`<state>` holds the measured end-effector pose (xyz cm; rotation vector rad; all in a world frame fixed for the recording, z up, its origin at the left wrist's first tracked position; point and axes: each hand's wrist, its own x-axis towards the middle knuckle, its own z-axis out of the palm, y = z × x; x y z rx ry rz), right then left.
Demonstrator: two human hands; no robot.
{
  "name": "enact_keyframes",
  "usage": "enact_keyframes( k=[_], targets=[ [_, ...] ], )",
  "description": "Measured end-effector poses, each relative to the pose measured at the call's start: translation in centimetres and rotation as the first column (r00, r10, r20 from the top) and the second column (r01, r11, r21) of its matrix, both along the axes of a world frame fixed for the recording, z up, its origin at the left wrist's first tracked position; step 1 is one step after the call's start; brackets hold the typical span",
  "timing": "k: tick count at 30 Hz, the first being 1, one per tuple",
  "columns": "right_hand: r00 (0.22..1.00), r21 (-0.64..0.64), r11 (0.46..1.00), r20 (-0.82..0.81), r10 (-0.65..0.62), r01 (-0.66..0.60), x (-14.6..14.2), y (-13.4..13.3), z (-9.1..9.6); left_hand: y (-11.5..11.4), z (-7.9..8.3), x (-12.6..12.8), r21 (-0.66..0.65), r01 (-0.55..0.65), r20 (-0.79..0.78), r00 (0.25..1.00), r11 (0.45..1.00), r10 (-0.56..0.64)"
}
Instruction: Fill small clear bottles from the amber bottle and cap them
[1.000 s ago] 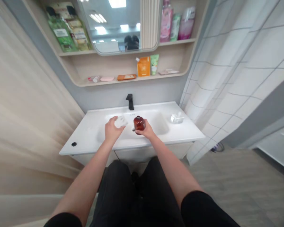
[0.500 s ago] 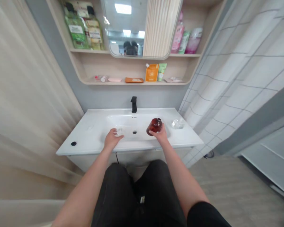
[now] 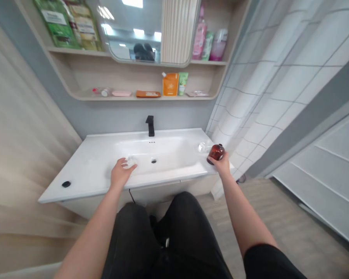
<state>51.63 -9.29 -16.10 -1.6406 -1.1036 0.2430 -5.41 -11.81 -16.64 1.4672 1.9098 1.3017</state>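
Observation:
My right hand (image 3: 222,164) is closed round a reddish-brown bottle (image 3: 216,153) with an open neck, tilted slightly over the right end of the washbasin counter. Beside the bottle, a clear, transparent object (image 3: 203,147) lies on the counter; its kind is hard to tell. Over the left part of the basin (image 3: 174,149), my left hand (image 3: 121,173) has its thumb and fingers curved round a clear, see-through container (image 3: 131,161), whose outline is faint. A small round black cap (image 3: 66,184) rests on the counter's left end.
A black faucet (image 3: 150,126) rises behind the drain (image 3: 154,161). Above, a shelf unit (image 3: 145,99) carries an orange pouch (image 3: 170,84), a green tube (image 3: 182,83) and several bottles, with a mirror (image 3: 133,35) in front. Curtains hang on both sides.
My right hand has carried the brown bottle rightward, from over the basin to the right end of the counter. The left hand stays over the basin's left part, and the view has turned right.

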Motion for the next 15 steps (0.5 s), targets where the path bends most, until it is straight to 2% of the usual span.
enact_keyframes(
  k=[3, 6, 9, 10, 12, 13, 15],
  targets=[
    [1.000, -0.011, 1.000, 0.011, 0.017, -0.017, -0.1, -0.1, 0.0, 0.0, 0.0, 0.0, -0.005, -0.012, 0.000, 1.000, 1.000, 0.012],
    [0.997, 0.123, 0.990, 0.019, -0.069, 0.066, -1.5, -2.1, 0.4, 0.0, 0.1, 0.1, -0.005, -0.017, 0.001, 1.000, 1.000, 0.017],
    [0.968, 0.276, 0.934, 0.046, -0.247, 0.225, -5.0, -5.1, 1.0, 0.0, 0.0, 0.0, 0.019, 0.001, 0.019, 1.000, 1.000, -0.002],
    [0.974, 0.283, 0.942, 0.081, -0.213, 0.183, -6.8, -5.8, 1.1, 0.1, -0.1, -0.1, 0.029, 0.010, 0.027, 1.000, 1.000, -0.011],
    [0.976, 0.204, 0.971, 0.203, 0.081, -0.123, -10.9, -6.4, 1.5, 0.2, -0.4, -0.2, 0.044, 0.024, 0.048, 0.998, 0.999, -0.027],
    [0.928, 0.135, 0.941, 0.256, 0.269, -0.310, -13.2, -6.2, 1.7, 0.3, -0.5, -0.2, 0.050, 0.036, 0.060, 0.997, 0.998, -0.039],
    [0.776, 0.009, 0.809, 0.288, 0.561, -0.588, -17.9, -4.8, 2.1, 0.4, -0.7, -0.3, 0.072, 0.060, 0.103, 0.992, 0.996, -0.067]
  ],
)
